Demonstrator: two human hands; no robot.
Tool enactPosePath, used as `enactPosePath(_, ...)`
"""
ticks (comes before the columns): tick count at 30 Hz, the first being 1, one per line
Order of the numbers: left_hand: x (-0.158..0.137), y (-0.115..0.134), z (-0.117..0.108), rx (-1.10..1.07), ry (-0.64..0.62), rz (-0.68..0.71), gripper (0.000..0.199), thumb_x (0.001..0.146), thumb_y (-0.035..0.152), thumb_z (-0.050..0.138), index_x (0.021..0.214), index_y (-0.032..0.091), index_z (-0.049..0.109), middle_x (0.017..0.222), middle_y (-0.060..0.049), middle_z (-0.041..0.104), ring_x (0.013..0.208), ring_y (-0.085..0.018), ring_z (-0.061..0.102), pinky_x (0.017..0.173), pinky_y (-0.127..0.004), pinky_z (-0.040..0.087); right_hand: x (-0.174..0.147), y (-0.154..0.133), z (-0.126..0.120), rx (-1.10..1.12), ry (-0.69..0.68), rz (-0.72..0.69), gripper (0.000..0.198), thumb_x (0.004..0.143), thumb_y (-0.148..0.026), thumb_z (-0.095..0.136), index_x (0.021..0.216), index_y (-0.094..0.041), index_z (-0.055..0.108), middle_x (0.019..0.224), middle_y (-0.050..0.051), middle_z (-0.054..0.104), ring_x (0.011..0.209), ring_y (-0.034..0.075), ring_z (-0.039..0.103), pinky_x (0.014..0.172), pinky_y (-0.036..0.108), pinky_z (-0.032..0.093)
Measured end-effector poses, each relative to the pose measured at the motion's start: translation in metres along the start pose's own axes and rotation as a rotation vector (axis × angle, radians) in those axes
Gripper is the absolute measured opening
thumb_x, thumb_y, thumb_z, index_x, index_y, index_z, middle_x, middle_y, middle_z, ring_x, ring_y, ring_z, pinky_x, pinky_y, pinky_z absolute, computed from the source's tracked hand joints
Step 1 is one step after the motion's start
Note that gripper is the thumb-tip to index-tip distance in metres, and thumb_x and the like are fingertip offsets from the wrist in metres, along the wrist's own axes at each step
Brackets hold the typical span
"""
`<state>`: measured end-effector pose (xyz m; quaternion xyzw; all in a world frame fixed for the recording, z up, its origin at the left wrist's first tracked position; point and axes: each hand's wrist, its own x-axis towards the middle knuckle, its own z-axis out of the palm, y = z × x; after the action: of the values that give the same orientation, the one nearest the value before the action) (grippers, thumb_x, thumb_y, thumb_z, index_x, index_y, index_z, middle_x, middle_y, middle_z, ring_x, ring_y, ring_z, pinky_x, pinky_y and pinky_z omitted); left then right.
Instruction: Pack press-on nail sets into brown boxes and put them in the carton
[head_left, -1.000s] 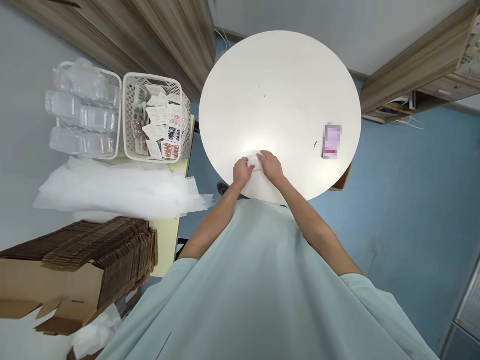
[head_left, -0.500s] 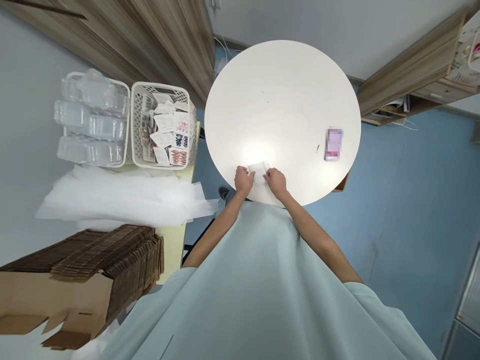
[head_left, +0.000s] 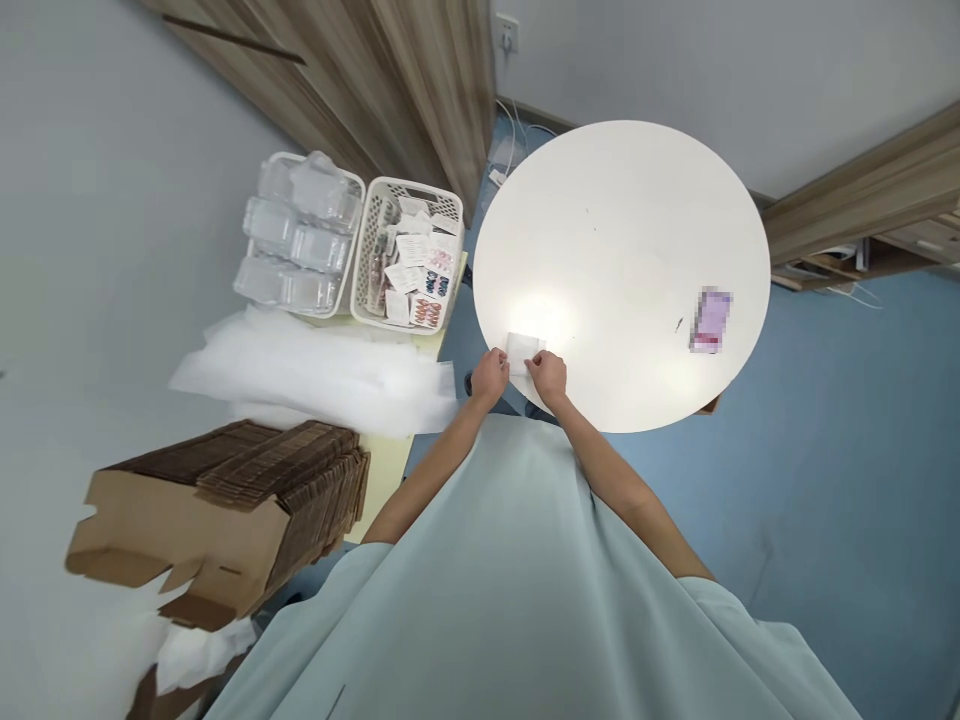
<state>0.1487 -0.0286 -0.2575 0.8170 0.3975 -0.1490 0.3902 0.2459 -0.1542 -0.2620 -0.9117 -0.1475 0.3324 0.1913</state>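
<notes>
A small white square packet [head_left: 523,350], perhaps a folded white sheet around something, lies at the near left edge of the round white table [head_left: 637,200]. My left hand [head_left: 490,377] is closed at its left side, fingers bent against the edge. On the opposite side, my right hand [head_left: 549,377] pinches the lower right corner between thumb and fingers. What may be inside the packet is hidden.
A purple blurred item [head_left: 710,320] lies on the table's right side. To the left are a basket of clear plastic boxes [head_left: 304,235], a basket of carded packs [head_left: 409,260], white foam sheets [head_left: 322,370] and stacked brown cardboard boxes [head_left: 225,510].
My view has turned leftward, so the table and baskets appear farther right. Both hands stay at the packet, which now shows more of its flat top.
</notes>
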Motion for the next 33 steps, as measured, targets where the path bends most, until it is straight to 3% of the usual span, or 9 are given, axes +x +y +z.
enactPosePath(5,-0.015,-0.002,-0.015,-0.013,-0.017,-0.028,0.029,0.095,0.011,0.061,0.120,0.022,0.069,0.130,-0.012,0.072,0.113,-0.028,0.072,0.104,-0.041,0.055,0.001,0.003,-0.011,0.055,-0.060,-0.030,0.013,0.100,-0.028,0.066,0.092,-0.022,0.074,0.101,0.009,0.082,0.094,0.025,0.076,0.085,0.036,0.058)
enactPosePath(10,-0.053,-0.009,-0.029,-0.165,0.088,-0.050,0.048,0.088,0.001,0.052,0.127,0.022,0.070,0.135,-0.011,0.073,0.109,-0.025,0.074,0.102,-0.041,0.060,-0.011,0.019,-0.036,0.137,-0.095,-0.163,0.018,0.101,-0.028,0.060,0.105,-0.023,0.077,0.114,0.010,0.083,0.100,0.027,0.079,0.089,0.040,0.061)
enactPosePath(17,-0.129,-0.022,-0.050,-0.359,0.278,-0.186,0.043,0.091,0.009,0.055,0.129,0.023,0.068,0.132,-0.009,0.076,0.101,-0.021,0.076,0.095,-0.037,0.064,-0.045,0.025,-0.046,0.221,-0.229,-0.242,0.022,0.098,-0.034,0.060,0.108,-0.023,0.076,0.109,0.009,0.083,0.094,0.026,0.080,0.090,0.042,0.064)
enactPosePath(23,-0.185,-0.038,-0.072,-0.437,0.430,-0.278,0.036,0.091,0.021,0.060,0.126,0.025,0.068,0.133,-0.007,0.077,0.101,-0.021,0.075,0.095,-0.037,0.065,-0.073,0.007,-0.042,0.219,-0.329,-0.370,0.025,0.100,-0.037,0.056,0.110,-0.024,0.076,0.110,0.008,0.084,0.098,0.025,0.080,0.089,0.040,0.065)
enactPosePath(28,-0.229,-0.075,-0.108,-0.407,0.527,-0.311,0.033,0.094,0.035,0.059,0.125,0.028,0.069,0.122,-0.006,0.079,0.086,-0.020,0.073,0.091,-0.038,0.065,-0.104,-0.023,-0.033,0.236,-0.323,-0.435,0.027,0.102,-0.041,0.056,0.112,-0.026,0.076,0.111,0.007,0.084,0.102,0.026,0.080,0.095,0.042,0.065)
enactPosePath(33,-0.287,-0.152,-0.156,-0.268,0.726,-0.242,0.029,0.096,0.043,0.059,0.118,0.028,0.070,0.118,-0.007,0.077,0.091,-0.023,0.074,0.094,-0.041,0.063,-0.145,-0.059,-0.016,0.227,-0.243,-0.507,0.032,0.103,-0.046,0.055,0.115,-0.024,0.075,0.111,0.009,0.083,0.103,0.028,0.080,0.095,0.041,0.064)
